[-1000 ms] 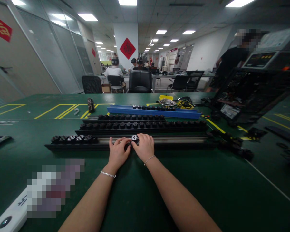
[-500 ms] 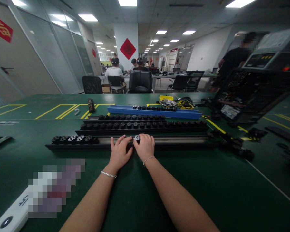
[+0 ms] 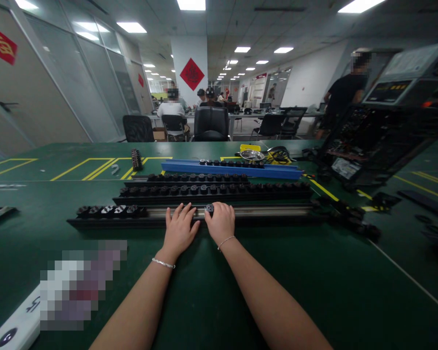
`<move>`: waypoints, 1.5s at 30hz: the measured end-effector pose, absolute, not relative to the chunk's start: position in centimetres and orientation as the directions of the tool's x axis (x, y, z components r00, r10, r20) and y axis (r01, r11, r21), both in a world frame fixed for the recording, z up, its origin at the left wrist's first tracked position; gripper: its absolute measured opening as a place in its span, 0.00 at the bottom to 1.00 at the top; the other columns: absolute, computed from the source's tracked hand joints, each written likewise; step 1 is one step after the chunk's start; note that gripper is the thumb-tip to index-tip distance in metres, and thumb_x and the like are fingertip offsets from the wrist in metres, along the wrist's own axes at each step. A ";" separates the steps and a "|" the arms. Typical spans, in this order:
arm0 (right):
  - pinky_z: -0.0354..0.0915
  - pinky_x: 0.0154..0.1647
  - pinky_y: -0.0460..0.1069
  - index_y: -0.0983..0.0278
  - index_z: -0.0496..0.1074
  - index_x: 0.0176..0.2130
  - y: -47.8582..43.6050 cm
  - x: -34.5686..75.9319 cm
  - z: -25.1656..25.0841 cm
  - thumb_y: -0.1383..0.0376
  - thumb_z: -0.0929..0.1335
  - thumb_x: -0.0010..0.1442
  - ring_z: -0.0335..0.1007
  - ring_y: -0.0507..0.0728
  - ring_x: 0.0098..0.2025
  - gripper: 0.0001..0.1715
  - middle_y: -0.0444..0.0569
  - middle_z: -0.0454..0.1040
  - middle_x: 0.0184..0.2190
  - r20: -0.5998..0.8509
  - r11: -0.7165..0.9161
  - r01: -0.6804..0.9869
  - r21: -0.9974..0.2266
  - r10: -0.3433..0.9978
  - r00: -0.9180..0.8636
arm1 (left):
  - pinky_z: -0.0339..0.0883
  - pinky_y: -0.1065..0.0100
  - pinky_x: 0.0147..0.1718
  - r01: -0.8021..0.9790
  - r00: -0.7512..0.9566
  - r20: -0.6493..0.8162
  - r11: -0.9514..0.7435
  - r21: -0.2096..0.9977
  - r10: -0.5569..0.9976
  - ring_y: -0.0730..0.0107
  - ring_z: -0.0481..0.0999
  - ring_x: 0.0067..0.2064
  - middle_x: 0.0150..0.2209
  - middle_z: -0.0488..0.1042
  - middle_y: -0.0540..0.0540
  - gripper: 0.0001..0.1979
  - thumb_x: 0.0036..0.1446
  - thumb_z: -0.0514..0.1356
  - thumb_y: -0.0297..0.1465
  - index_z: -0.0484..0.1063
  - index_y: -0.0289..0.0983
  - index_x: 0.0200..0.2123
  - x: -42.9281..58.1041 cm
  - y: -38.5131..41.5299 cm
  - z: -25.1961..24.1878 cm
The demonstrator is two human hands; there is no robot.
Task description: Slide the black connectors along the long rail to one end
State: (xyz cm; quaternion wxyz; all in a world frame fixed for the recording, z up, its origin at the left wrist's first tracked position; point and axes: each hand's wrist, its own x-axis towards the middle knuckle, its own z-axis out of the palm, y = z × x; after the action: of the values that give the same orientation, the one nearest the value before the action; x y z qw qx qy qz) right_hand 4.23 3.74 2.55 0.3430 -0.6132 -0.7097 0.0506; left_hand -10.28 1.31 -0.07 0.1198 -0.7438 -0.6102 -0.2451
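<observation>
A long black power track (image 3: 277, 219) lies across the table before me, a pale metal strip along its channel. Several black socket modules (image 3: 95, 211) sit side by side at its left end, some with shinier faces. My right hand (image 3: 222, 221) is closed around a single black socket module (image 3: 209, 209) at the middle of the track. Just left of it, my left hand (image 3: 178, 228) lies with spread fingers over the track, holding nothing. A small gap separates the two hands. The underside of the gripped module is hidden.
Behind lie two black tracks (image 3: 219, 198) filled with modules and a blue track (image 3: 219, 169). A short module stack (image 3: 136, 159) and a metal dish (image 3: 252, 155) are farther back. An opened computer case (image 3: 379, 126) stands right; a white object (image 3: 18, 316) lies front left.
My right hand has shifted slightly right with the socket module. The left hand's fingers have spread and drawn a little away from it. A person at the back right has moved left.
</observation>
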 end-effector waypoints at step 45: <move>0.52 0.57 0.57 0.65 0.70 0.42 3.8 7.2 2.5 0.63 0.62 0.59 0.64 0.61 0.50 0.14 0.55 0.73 0.44 0.415 0.194 0.856 -0.479 0.909 0.026 | 0.37 0.44 0.62 0.969 0.135 0.524 -0.222 0.105 0.841 0.53 0.59 0.62 0.59 0.65 0.44 0.20 0.60 0.51 0.39 0.67 0.43 0.54 -10.2 1.2 -0.1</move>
State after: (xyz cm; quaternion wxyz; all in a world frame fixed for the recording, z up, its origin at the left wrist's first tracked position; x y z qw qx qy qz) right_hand 7.23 3.77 2.48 0.3342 -0.6337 -0.6965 0.0400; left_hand -10.20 1.22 -0.08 0.1311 -0.7420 -0.6099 -0.2457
